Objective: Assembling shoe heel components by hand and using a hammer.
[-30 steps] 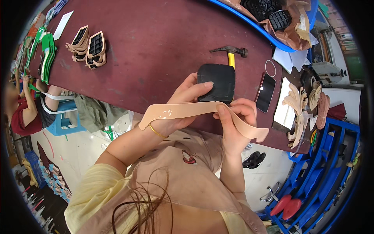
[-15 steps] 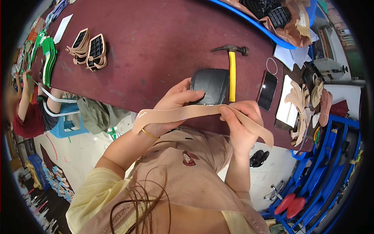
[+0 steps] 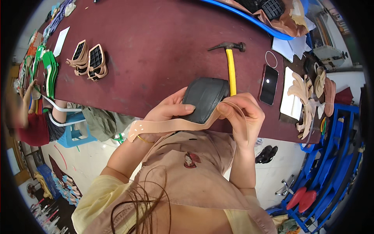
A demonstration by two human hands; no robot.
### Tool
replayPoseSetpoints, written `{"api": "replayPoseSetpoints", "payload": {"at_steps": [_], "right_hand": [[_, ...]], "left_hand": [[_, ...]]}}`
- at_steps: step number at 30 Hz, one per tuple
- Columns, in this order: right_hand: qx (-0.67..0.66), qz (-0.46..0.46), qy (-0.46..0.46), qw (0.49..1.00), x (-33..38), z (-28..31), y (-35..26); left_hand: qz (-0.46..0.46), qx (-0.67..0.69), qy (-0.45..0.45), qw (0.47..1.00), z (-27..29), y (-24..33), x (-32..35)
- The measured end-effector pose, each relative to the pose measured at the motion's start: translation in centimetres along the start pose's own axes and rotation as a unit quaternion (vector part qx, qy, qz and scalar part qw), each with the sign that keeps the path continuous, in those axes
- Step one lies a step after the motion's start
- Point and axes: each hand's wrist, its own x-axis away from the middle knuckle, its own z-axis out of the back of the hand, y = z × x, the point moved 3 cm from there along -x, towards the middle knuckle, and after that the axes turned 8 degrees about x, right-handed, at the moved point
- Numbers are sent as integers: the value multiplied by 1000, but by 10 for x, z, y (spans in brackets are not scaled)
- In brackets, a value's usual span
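My left hand (image 3: 165, 114) grips a black block (image 3: 204, 97) with rounded corners, thumb on its upper face. A long beige leather strip (image 3: 171, 126) runs along the block's near edge, its left end lying over my left wrist. At the block's right corner my right hand (image 3: 246, 114) pinches the strip between thumb and fingers. There the strip bends upward, and its free end curls back over the hand. The fingers of my left hand under the block are hidden.
A hammer (image 3: 231, 66) with a yellow handle lies just beyond the block. To its right are a phone (image 3: 269, 85) and beige strips (image 3: 304, 91). Strip-edged black blocks (image 3: 96, 60) stand at the left. A blue tray (image 3: 249, 19) is at the far right; a person sits at the left.
The block has come nearer to me and tilted. The strip now lies against its near edge and turns up at the right corner, where before it stretched flatter, its right end hanging down.
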Motion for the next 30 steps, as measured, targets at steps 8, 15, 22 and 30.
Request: {"api": "replayPoseSetpoints", "payload": {"at_steps": [8,15,22,30], "right_hand": [[-31,-24,16,999,-1,9,1],[-104,-81,40,991,1,7,8],[-243,-111,89,960,3,-2,24],[-354,-187,87,912,-1,-14,34]], "left_hand": [[45,-1,-30,999,5,1,4],[64,-18,-59,996,12,0,5],[37,43,-77,995,2,-12,6],[-4,12,-111,994,11,-19,2]]}}
